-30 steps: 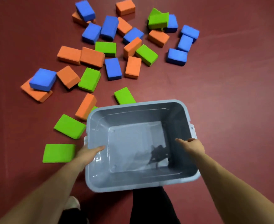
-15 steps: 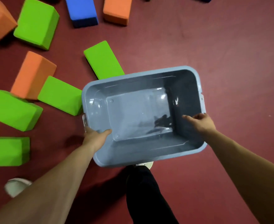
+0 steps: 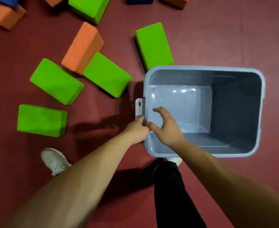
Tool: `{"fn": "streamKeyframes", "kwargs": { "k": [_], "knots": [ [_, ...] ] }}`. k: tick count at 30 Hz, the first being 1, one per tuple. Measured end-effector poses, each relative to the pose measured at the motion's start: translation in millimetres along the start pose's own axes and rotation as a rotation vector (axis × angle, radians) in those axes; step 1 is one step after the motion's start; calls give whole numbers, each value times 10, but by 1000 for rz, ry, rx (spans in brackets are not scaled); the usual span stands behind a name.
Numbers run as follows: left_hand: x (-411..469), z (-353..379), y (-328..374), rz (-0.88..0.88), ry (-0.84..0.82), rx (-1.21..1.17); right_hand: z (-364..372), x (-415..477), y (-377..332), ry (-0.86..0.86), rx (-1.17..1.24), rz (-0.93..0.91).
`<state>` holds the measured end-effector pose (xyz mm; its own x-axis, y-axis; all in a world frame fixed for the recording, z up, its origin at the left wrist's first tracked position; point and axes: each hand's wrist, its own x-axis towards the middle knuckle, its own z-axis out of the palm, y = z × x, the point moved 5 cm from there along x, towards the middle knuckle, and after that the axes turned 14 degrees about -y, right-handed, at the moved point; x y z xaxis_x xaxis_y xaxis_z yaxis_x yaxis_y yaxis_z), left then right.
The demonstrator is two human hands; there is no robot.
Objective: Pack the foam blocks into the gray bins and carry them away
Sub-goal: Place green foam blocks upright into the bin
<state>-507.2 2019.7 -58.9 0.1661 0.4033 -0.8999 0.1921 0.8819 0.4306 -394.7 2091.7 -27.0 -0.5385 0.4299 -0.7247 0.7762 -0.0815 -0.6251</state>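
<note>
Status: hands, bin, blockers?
Left hand grips gray bin rim; right hand open over it. Bin empty. Green foam blocks lie left of it, none inside.

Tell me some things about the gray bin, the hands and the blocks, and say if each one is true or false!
1. The gray bin has blocks inside. False: it is empty.
2. The left hand holds the bin's left rim. True.
3. The right hand holds a green block. False: it holds nothing, fingers spread over the bin.
4. Green blocks lie on the floor left of the bin. True.
</note>
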Motion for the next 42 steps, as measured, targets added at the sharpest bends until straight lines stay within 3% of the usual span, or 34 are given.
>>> {"fn": "streamKeyframes", "kwargs": {
  "k": [3,9,14,21,26,32,39,42],
  "knots": [
    [-143,-420,-264,-12,56,49,474,267,-548,-24,89,-15],
    [-585,-2034,-1453,-150,321,-68,1466,1082,-1336,-69,219,23],
    [-744,-3182,-2792,-300,446,-65,2446,1776,-1599,-56,566,199],
    [-668,-4121,-4379,-409,484,-72,3572,2630,-1646,-103,754,299],
    [-343,-4474,-4873,-373,506,-85,3893,3306,-1543,30,930,279],
    [54,-4588,-5126,-359,427,-133,3919,3751,-1368,220,911,307],
    [10,-4373,-5215,-153,197,-444,4000,3606,-1438,56,880,356],
    [-212,-4309,-5108,-120,358,-474,4002,3389,-1503,70,886,339]
  ]
}}
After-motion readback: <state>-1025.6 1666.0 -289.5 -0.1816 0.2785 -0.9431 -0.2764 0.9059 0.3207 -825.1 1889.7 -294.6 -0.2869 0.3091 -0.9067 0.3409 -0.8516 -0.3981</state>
